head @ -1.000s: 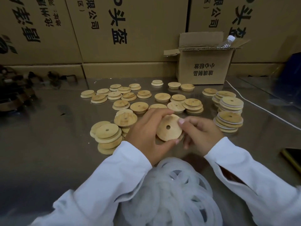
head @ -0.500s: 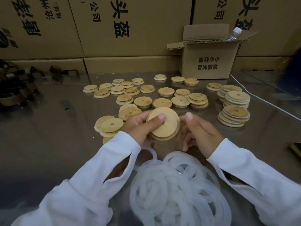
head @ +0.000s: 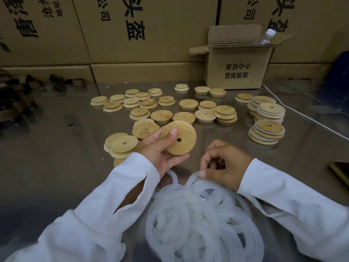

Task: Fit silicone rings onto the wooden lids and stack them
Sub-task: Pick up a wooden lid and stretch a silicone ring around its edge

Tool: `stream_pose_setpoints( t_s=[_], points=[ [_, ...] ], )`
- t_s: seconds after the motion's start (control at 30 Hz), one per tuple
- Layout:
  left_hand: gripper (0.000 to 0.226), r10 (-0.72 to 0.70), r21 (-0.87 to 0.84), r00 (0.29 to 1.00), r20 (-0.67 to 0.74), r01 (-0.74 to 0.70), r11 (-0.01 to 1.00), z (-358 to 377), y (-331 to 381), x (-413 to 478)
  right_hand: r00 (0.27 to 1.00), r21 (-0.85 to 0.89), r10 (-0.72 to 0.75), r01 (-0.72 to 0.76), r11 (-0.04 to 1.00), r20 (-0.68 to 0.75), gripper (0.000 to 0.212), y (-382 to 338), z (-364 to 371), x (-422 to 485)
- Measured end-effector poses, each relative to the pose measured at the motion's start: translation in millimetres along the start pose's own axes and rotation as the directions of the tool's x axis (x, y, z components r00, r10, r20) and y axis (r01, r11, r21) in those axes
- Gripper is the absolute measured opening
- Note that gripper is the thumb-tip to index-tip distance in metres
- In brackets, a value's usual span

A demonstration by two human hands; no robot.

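- Cartons [head: 151, 25] with printed lettering stand in a wall along the table's [head: 47, 167] far edge.
- An open box [head: 238, 69] stands at the far edge, right of the middle, and a bottle [head: 265, 36] pokes out of its top.
- Rings [head: 204, 224] – white and translucent – lie in a tangled pile at the near edge, between the two sleeves.
- Loose lids [head: 162, 116] lie scattered across the middle of the table, some overlapping.
- Stacks [head: 268, 118] of lids with white rings between the layers stand towards the right edge.
- The left hand [head: 160, 150] grips one lid [head: 179, 138] above the table. The thumb is on its face and the fingers are beneath, so its centre hole shows.
- The right hand [head: 226, 167] is curled at the pile's far side – it seems to pinch a ring [head: 194, 178], though blur hides the contact.
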State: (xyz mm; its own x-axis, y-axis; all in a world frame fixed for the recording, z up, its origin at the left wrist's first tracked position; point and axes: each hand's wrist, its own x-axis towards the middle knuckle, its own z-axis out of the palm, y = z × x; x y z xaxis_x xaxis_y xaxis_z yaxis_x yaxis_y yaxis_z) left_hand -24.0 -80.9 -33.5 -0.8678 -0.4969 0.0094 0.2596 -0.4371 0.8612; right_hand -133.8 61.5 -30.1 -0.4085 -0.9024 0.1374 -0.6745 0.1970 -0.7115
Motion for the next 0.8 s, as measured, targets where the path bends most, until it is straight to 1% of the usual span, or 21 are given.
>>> stream_pose_setpoints(
  t_s=[0.07, 0.13, 0.17, 0.23, 0.3, 0.37, 0.47, 0.53, 0.57, 0.67, 0.8],
  points=[
    [0.025, 0.009, -0.003, 1.000, -0.019, -0.009, 1.000, -1, 0, 1, 0.990, 0.108, -0.071, 0.084, 0.991, -0.121, 0.023, -4, -1, 1],
    [0.024, 0.007, -0.004, 1.000, -0.027, -0.007, 1.000, -1, 0, 1, 0.939, 0.191, -0.157, 0.222, 0.956, -0.304, 0.023, -8, -4, 1],
    [0.023, 0.000, 0.006, 1.000, -0.027, 0.000, 1.000, -1, -1, 1, 0.908, 0.235, -0.179, 0.281, 0.930, -0.379, 0.020, -9, -6, 1],
    [0.021, -0.021, 0.024, 1.000, -0.020, 0.022, 0.999, 0, -2, 0, 0.875, 0.332, -0.169, 0.342, 0.879, -0.453, 0.009, -13, -5, 0],
    [0.027, -0.047, 0.014, 0.999, -0.006, 0.047, 0.999, 4, -3, 0, 0.877, 0.391, -0.125, 0.330, 0.859, -0.464, 0.009, -16, -2, 0],
    [0.034, -0.082, -0.002, 0.997, 0.008, 0.082, 0.997, 8, -3, -2, 0.879, 0.405, -0.083, 0.298, 0.864, -0.470, 0.015, -17, 3, 1],
    [0.041, -0.144, -0.021, 0.989, 0.030, 0.145, 0.989, 13, -3, -3, 0.873, 0.428, -0.032, 0.270, 0.862, -0.487, 0.016, -20, 6, 1],
    [0.045, -0.170, -0.001, 0.984, 0.050, 0.170, 0.985, 14, -4, -4, 0.864, 0.434, -0.005, 0.258, 0.863, -0.504, 0.017, -22, 6, 1],
    [0.044, -0.164, 0.032, 0.985, 0.061, 0.162, 0.986, 14, -4, -4, 0.858, 0.432, 0.004, 0.254, 0.866, -0.513, 0.017, -22, 5, 1],
    [0.032, -0.104, 0.164, 0.989, 0.104, 0.086, 0.983, 15, -8, -9, 0.845, 0.413, 0.008, 0.252, 0.875, -0.534, 0.017, -24, 5, 1],
    [0.029, -0.075, 0.239, 0.991, 0.113, 0.046, 0.970, 16, -11, -13, 0.854, 0.377, -0.020, 0.250, 0.892, -0.520, 0.019, -24, 4, 0]
  ],
)
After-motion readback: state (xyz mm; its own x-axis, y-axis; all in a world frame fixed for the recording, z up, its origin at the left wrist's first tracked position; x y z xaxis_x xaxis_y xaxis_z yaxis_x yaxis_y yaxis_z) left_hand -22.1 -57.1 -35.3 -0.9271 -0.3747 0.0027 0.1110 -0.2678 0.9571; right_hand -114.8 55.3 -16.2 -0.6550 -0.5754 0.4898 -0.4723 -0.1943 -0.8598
